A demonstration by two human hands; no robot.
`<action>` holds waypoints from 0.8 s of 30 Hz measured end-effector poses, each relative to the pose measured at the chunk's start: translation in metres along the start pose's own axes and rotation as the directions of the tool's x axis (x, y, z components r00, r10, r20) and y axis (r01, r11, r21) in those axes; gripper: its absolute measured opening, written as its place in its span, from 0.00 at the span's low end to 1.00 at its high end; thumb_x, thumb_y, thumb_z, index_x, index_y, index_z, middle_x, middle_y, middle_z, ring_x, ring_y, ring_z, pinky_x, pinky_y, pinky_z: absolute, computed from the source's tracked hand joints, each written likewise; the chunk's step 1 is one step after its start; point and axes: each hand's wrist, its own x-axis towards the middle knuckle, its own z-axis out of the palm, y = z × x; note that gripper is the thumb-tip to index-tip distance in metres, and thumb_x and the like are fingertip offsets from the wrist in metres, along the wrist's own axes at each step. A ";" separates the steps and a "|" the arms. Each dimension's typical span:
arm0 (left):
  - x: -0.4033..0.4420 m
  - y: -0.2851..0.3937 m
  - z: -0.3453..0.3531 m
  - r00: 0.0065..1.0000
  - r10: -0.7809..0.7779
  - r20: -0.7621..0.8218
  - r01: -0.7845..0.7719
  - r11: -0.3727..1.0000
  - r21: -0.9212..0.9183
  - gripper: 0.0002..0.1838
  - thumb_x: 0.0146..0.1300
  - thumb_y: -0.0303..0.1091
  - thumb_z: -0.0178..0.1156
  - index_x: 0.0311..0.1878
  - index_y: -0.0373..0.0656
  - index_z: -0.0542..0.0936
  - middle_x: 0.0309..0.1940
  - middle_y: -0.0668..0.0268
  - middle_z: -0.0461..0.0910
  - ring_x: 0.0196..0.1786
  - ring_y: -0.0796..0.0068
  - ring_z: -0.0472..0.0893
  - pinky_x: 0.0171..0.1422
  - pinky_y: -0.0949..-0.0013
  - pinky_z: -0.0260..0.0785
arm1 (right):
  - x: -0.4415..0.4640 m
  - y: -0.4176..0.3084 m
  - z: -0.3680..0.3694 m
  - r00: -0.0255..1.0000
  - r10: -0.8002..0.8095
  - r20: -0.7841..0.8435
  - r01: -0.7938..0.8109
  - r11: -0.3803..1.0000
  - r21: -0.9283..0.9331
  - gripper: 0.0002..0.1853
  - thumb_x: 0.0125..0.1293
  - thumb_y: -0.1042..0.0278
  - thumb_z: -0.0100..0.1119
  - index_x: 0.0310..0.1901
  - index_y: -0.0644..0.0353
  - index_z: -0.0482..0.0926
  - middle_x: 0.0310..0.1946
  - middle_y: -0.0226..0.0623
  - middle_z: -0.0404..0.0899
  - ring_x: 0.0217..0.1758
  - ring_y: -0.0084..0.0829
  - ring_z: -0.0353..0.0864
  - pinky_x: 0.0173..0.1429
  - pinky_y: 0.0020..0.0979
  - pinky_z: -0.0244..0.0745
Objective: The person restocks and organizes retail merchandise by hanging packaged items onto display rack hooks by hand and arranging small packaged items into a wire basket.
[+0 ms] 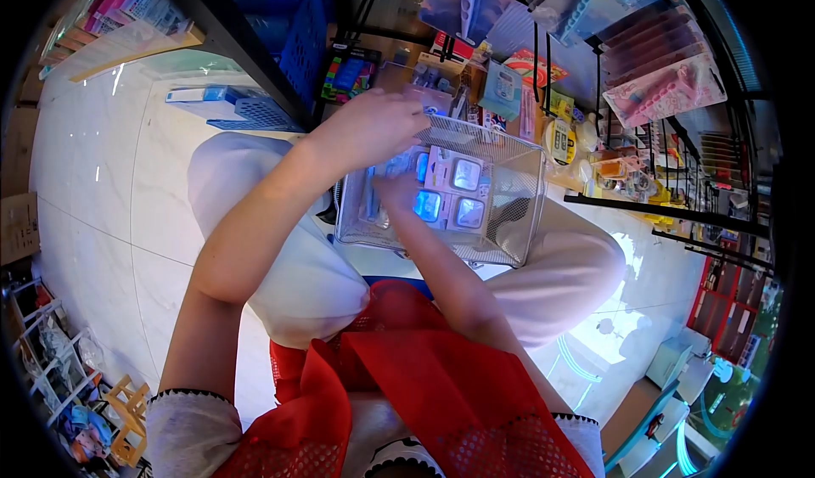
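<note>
A silver wire mesh basket (519,151) rests between my knees. Inside it lie pale cards of packaged goods (443,165) with square, shiny blue-white windows. My left hand (369,126) is over the basket's far left corner, beside the shelf goods. Its fingers are bent and closed, and whatever they hold is hidden. Down in the left part of the basket, my right hand (396,193) touches or hovers by the packages. Motion smears its fingers, so I cannot tell whether it grips one.
Small packaged goods (503,89) crowd the low shelf beyond the basket. Hanging packs (666,92) and black metal hooks jut out at the right. A dark shelf post (229,32) and a blue crate (293,49) stand at the left. White tiled floor (93,172) extends around me.
</note>
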 end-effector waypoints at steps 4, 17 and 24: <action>0.001 0.002 0.000 1.000 -0.002 0.004 0.002 1.000 0.001 0.12 0.55 0.34 0.57 0.43 0.43 0.75 0.38 0.63 0.75 0.43 0.62 0.76 0.50 0.63 0.67 | 0.009 0.005 0.009 0.991 -0.099 0.095 0.085 0.987 0.134 0.39 0.38 0.54 0.69 0.47 0.76 0.67 0.46 0.59 0.71 0.51 0.53 0.71 0.56 0.42 0.67; 0.005 0.006 -0.003 0.983 -0.096 -0.154 0.082 0.992 -0.095 0.12 0.54 0.33 0.57 0.43 0.43 0.76 0.38 0.63 0.75 0.44 0.61 0.76 0.48 0.63 0.68 | -0.017 -0.018 -0.168 0.747 -0.289 0.599 0.229 0.957 0.176 0.25 0.47 0.65 0.65 0.49 0.63 0.74 0.38 0.38 0.79 0.41 0.27 0.78 0.47 0.30 0.73; 0.022 0.021 0.008 0.989 -0.123 0.081 0.141 0.642 -0.754 0.21 0.64 0.45 0.49 0.55 0.43 0.70 0.45 0.64 0.76 0.45 0.67 0.77 0.49 0.65 0.69 | -0.067 -0.030 -0.290 0.650 -0.606 0.458 0.013 0.611 0.791 0.26 0.55 0.68 0.62 0.55 0.64 0.65 0.48 0.37 0.74 0.50 0.28 0.75 0.55 0.31 0.68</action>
